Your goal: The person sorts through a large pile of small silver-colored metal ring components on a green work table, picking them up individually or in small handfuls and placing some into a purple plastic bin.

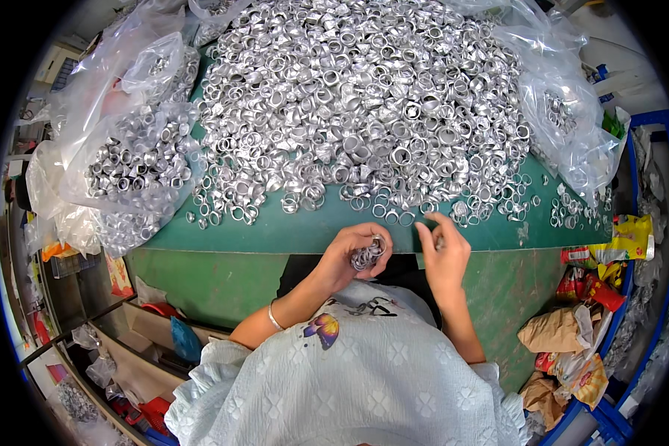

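The left hand (343,256) is curled around a small bunch of silver rings (366,257), which sits against the palm with the fingertips and thumb wrapped about it. A bangle (275,317) circles that wrist. Just to its right, apart from it, the right hand (450,256) is raised at the table's front edge, thumb and forefinger spread with a gap between them, their tips just short of the loose rings along the near side of the pile. A greyish spot shows by its curled fingers, but it is too small to tell whether they are grasping a ring.

On the green table (256,232), a clear plastic bag (70,152) stands at the left, more rings showing through its side. A broad pile of rings (364,97) fills the middle, thinning to single ones toward the person. Another clear bag (569,89) lies at the right, with a few small rings (570,209) scattered in front of it.

Below, from the left, come a brown shelf (143,325) holding a blue bundle (185,339), the green floor (215,282), the person's pale shirt (334,394) with a butterfly on it, a crumpled paper bag (554,331), a yellow packet (632,236) and a blue rack (650,119).
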Tool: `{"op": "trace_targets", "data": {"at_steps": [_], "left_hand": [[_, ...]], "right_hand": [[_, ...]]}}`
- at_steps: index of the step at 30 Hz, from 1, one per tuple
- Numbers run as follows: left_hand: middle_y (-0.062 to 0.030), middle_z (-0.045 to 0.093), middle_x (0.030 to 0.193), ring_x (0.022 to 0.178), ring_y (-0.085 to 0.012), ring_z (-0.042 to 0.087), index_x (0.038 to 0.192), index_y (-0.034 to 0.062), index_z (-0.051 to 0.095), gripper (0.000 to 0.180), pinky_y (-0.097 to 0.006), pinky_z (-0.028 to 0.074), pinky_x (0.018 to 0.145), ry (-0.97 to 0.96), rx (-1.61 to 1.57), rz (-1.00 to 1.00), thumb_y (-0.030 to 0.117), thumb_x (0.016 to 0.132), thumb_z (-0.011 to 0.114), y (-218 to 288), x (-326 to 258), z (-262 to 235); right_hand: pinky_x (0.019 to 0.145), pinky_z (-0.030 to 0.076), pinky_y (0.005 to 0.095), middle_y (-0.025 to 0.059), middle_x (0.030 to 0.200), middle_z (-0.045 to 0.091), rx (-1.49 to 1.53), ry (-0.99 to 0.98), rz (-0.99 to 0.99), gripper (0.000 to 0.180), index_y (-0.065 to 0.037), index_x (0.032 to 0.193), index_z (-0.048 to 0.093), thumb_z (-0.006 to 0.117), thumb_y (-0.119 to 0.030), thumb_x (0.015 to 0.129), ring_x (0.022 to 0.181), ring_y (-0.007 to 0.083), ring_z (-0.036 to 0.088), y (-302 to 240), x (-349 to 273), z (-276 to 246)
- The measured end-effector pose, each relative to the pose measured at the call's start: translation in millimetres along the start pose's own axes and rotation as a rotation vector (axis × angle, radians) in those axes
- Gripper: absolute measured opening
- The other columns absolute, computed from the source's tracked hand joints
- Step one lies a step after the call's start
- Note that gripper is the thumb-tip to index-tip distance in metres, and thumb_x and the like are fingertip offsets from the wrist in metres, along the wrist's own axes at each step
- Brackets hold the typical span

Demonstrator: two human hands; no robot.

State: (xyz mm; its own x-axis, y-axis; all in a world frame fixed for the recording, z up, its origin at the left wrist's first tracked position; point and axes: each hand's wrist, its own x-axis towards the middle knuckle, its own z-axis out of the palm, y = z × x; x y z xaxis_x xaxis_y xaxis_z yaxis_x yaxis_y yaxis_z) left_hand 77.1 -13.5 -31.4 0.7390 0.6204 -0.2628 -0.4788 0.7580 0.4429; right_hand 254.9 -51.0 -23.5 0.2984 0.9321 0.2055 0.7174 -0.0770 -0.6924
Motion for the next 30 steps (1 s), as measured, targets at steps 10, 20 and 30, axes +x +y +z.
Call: {"op": "trace_targets", "data": {"at_steps": [10,20,30], "left_hand": [[-0.0055,0.057,0.071,0.056,-0.0082,0.050,0.098,-0.0014,0.061,0.021,-0.019,0.034,0.041,0.290,0.230,-0.036,0.015,0.086,0.056,1.3,1.4,11.6],[0.0010,0.053,0.069,0.052,-0.0040,0.043,0.103,-0.0010,0.062,0.029,-0.018,0.032,0.043,0.242,0.531,-0.053,0.011,0.078,0.067,6.7,-0.4,24.7],[-0.0102,0.055,0.072,0.058,-0.0127,0.054,0.092,-0.0019,0.055,0.020,-0.020,0.037,0.041,0.115,0.167,-0.060,0.016,0.085,0.050,7.3,-7.0,12.7]], "right_hand": [[0.042,0.036,0.0257,0.0069,0.059,0.052,0.216,0.070,-0.154,0.015,0.001,0.082,0.060,0.067,0.004,0.069,0.044,0.0134,0.047,-5.7,-2.0,8.7],[0.043,0.036,0.0253,0.0077,0.059,0.053,0.390,0.106,-0.306,0.013,0.003,0.079,0.061,0.068,0.005,0.067,0.046,0.0142,0.049,-6.3,-12.9,12.7],[0.044,0.032,0.0220,-0.0012,0.053,0.047,0.545,-0.002,0.297,0.004,0.000,0.081,0.061,0.063,-0.002,0.079,0.048,0.0036,0.038,11.2,-14.8,7.6]]}}
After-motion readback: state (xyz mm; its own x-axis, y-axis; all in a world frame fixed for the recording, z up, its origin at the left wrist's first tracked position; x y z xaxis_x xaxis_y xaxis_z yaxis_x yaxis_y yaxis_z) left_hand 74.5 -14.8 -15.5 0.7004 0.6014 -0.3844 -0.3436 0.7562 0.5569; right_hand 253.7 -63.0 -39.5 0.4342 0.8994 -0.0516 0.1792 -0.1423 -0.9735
